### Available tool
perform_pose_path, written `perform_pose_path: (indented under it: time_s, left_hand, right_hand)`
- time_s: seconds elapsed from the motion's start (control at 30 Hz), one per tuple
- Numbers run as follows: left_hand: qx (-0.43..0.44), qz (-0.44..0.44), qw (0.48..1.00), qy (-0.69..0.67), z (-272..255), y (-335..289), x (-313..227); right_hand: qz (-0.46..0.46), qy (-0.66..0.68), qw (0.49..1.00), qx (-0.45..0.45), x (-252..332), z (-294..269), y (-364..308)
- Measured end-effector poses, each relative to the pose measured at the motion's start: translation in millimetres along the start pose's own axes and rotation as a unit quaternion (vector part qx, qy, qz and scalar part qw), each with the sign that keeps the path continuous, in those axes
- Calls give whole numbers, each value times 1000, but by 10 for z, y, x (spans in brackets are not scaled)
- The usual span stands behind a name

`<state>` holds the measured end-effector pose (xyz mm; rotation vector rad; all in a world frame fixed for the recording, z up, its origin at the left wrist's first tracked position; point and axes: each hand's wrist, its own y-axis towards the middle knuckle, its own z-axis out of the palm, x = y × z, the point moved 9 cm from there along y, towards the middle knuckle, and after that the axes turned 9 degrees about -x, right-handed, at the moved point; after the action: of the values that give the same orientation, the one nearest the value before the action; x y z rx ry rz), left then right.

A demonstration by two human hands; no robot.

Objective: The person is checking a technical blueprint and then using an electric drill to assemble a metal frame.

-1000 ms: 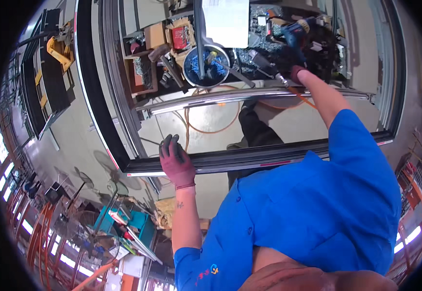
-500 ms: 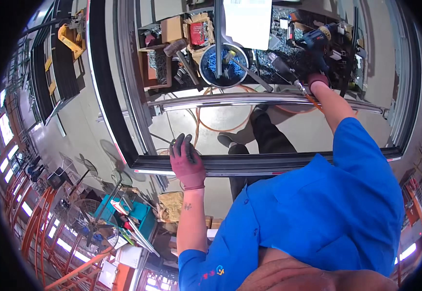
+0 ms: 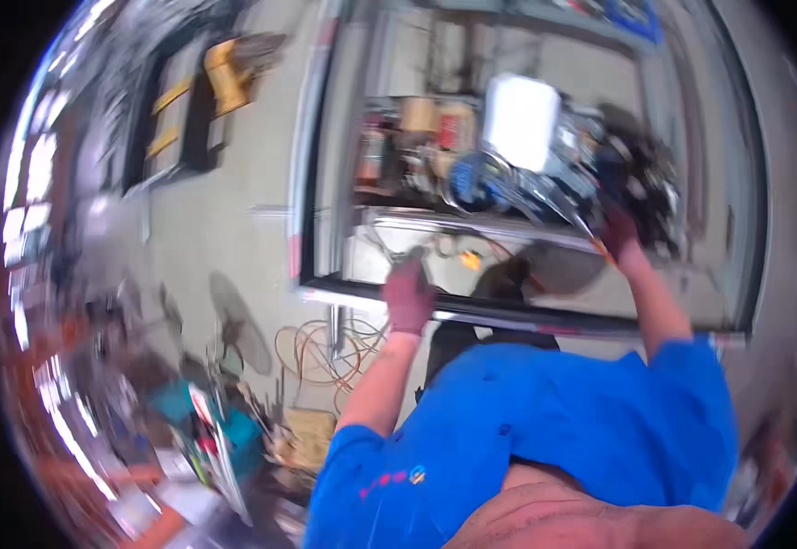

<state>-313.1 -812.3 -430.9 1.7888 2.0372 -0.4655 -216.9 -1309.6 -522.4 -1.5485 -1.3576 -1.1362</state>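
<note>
My left hand (image 3: 407,297), in a maroon glove with dark fingers, lies over the near bar of a large dark rectangular frame (image 3: 545,317), left of its middle. Motion smears its fingers, so their grip is unclear. Through the frame, my right hand (image 3: 620,236), gloved alike, reaches to the right part of a heap of tools and hardware. Just beyond it is a dark cordless drill (image 3: 612,172), badly blurred; whether my fingers are round it is hidden in the smear. Left of the drill, a white sheet (image 3: 521,123) lies over the hardware near a round tub of blue pieces (image 3: 473,181).
A silvery rail (image 3: 453,222) runs along the near side of the hardware. Orange hose (image 3: 325,352) loops over the floor left of me. Further left are a teal box (image 3: 233,435), dark profiles with yellow parts (image 3: 224,78), and orange racks at the rim.
The whole view has shifted and blurred; the frame and hardware appear lower and more to the right. My left hand remains at the near bar, my right hand near the drill.
</note>
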Motion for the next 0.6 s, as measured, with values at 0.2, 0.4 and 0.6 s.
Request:
perform_pose_path:
  time_s: [0.2,0.4,0.6]
  left_hand:
    - [-110,25,967,-229,-193,-194,137]
    - [122,-211,850,-468,-934,-668,128]
    - [-4,-29,843,-537,-904,-846,795]
  right_hand:
    - [116,369,904,182,169,1380,-952]
    - [-192,-16,959,208,2976,2727,-1809]
    - [-14,80,952,295,3332,3553,-2259]
